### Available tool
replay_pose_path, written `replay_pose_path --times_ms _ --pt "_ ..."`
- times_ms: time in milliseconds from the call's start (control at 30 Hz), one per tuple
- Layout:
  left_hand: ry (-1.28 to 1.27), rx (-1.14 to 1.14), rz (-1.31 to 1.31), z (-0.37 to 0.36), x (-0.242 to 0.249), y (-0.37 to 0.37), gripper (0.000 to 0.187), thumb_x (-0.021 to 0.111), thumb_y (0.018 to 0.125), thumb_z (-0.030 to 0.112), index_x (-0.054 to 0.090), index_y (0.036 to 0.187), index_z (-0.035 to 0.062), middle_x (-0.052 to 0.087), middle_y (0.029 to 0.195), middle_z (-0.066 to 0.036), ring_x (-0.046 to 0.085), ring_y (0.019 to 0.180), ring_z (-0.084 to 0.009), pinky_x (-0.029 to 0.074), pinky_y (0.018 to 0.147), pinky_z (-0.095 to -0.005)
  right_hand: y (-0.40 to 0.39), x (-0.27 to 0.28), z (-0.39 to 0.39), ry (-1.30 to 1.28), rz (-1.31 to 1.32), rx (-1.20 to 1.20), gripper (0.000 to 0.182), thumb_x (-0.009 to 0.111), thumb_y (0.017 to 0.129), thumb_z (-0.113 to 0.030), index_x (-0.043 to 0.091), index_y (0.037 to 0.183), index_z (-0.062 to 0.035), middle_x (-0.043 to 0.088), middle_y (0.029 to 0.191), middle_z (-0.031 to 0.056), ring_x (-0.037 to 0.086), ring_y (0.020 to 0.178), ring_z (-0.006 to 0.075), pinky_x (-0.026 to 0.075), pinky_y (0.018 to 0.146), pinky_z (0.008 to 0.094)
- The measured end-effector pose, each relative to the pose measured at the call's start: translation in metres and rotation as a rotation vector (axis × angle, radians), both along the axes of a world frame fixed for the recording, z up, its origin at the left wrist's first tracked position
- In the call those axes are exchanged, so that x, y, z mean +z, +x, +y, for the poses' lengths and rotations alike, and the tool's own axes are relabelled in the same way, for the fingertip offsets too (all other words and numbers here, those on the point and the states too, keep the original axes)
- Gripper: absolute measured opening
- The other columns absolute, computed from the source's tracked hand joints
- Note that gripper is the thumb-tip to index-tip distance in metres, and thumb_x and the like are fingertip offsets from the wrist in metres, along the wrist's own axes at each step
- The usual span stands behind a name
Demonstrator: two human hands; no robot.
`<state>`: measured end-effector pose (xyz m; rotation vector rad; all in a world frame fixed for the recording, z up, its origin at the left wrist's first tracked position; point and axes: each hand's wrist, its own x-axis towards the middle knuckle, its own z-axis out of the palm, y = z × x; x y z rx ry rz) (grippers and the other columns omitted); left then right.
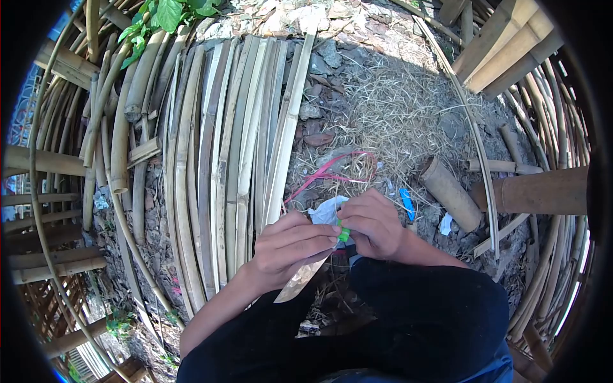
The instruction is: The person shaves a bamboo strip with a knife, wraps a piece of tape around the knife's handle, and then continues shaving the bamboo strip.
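Both hands meet in front of my knees around a small bright green object, whose kind I cannot make out. My left hand is closed, with its fingertips pressed against the green object from the left. A flat, pale, blade-like piece juts down below that hand; whether the hand grips it is hidden. My right hand pinches the same green object from the right. Just beyond the fingers lies a crumpled white plastic bag. Past it, a loop of pink plastic strap rests on the ground.
Long split bamboo strips lie side by side at left. Bamboo poles and fencing surround both sides. At right are a short bamboo piece, a thick post and a blue wrapper-like item. Dry shavings cover the ground ahead.
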<state>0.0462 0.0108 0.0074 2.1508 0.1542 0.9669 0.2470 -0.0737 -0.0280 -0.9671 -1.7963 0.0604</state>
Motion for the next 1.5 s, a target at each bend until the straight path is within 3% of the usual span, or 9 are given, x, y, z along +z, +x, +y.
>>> replay_pose_path --times_ms 367,467,533,667,767,833,933,1133,1500 --pt "0.055 -0.003 -0.053 0.001 -0.009 0.001 0.028 0.081 0.069 0.001 0.072 0.095 -0.0001 0.073 0.100 -0.012 0.062 0.071 -0.0212 0.047 0.056 -0.0285 -0.001 0.001 -0.003 0.063 -0.054 0.020 0.038 0.066 0.060 0.006 0.060 0.097 0.0080 0.065 0.091 0.0174 0.066 0.078 0.0307 0.050 0.063 0.0388" --pt "0.051 -0.015 -0.082 0.000 -0.010 0.003 0.029 0.081 0.068 -0.001 0.071 0.095 -0.0010 0.072 0.100 -0.014 0.064 0.072 -0.0217 0.048 0.057 -0.0284 -0.004 0.002 -0.003 0.037 -0.001 0.041 0.038 0.065 0.061 0.014 0.060 0.098 0.0070 0.066 0.089 0.0189 0.068 0.075 0.0312 0.052 0.062 0.0400" --pt "0.049 0.029 -0.022 -0.002 -0.004 0.003 0.020 0.080 0.073 -0.002 0.070 0.089 0.0010 0.073 0.094 -0.013 0.066 0.071 -0.0211 0.051 0.060 -0.0272 -0.004 0.001 -0.004 0.022 0.011 0.048 0.040 0.066 0.059 0.014 0.060 0.098 0.0075 0.065 0.088 0.0187 0.067 0.073 0.0314 0.052 0.061 0.0396" --pt "0.033 0.010 -0.018 -0.001 -0.006 0.003 0.021 0.077 0.074 -0.006 0.069 0.093 -0.0003 0.072 0.095 -0.014 0.066 0.074 -0.0221 0.051 0.059 -0.0275 -0.008 -0.003 -0.006 -0.027 0.048 0.055 0.035 0.067 0.065 0.014 0.060 0.099 0.0079 0.065 0.086 0.0183 0.067 0.072 0.0311 0.053 0.061 0.0390" --pt "-0.059 0.010 0.060 -0.001 -0.004 0.001 0.021 0.073 0.079 -0.005 0.068 0.099 -0.0019 0.071 0.100 -0.015 0.065 0.079 -0.0211 0.051 0.062 -0.0275 -0.017 -0.006 -0.011 -0.185 0.298 0.070 0.028 0.073 0.073 0.007 0.060 0.098 0.0059 0.065 0.087 0.0164 0.065 0.073 0.0286 0.053 0.065 0.0371" --pt "-0.283 0.067 0.127 -0.004 0.002 0.002 0.025 0.073 0.081 -0.002 0.067 0.105 -0.0042 0.069 0.098 -0.014 0.061 0.068 -0.0187 0.047 0.057 -0.0265 -0.019 -0.005 -0.015 -0.402 0.435 0.080 0.022 0.075 0.082 0.000 0.061 0.099 0.0029 0.066 0.086 0.0144 0.066 0.074 0.0256 0.053 0.066 0.0346" --pt "-0.549 0.148 0.136 -0.005 0.010 -0.004 0.024 0.070 0.086 0.002 0.065 0.107 -0.0063 0.067 0.091 -0.013 0.058 0.064 -0.0130 0.043 0.055 -0.0244 -0.020 -0.006 -0.013 -0.396 0.446 0.074 0.022 0.075 0.081 -0.001 0.061 0.099 0.0015 0.066 0.086 0.0127 0.066 0.074 0.0230 0.052 0.068 0.0330" --pt "-0.384 0.207 0.133 0.011 0.024 -0.002 0.013 0.070 0.088 0.004 0.070 0.099 -0.0038 0.064 0.081 -0.009 0.053 0.061 -0.0091 0.038 0.050 -0.0220 -0.021 -0.007 -0.014 -0.510 0.475 0.126 0.021 0.075 0.083 -0.002 0.061 0.098 0.0006 0.066 0.084 0.0108 0.065 0.072 0.0188 0.050 0.065 0.0303" --pt "-0.764 0.205 -0.076 -0.002 -0.011 -0.004 0.007 0.070 0.089 0.002 0.069 0.084 -0.0028 0.064 0.076 -0.006 0.050 0.056 -0.0032 0.035 0.048 -0.0206 -0.025 -0.013 -0.021 -0.633 0.659 0.211 0.018 0.074 0.084 -0.001 0.062 0.098 0.0025 0.065 0.079 0.0086 0.063 0.070 0.0146 0.049 0.065 0.0273"
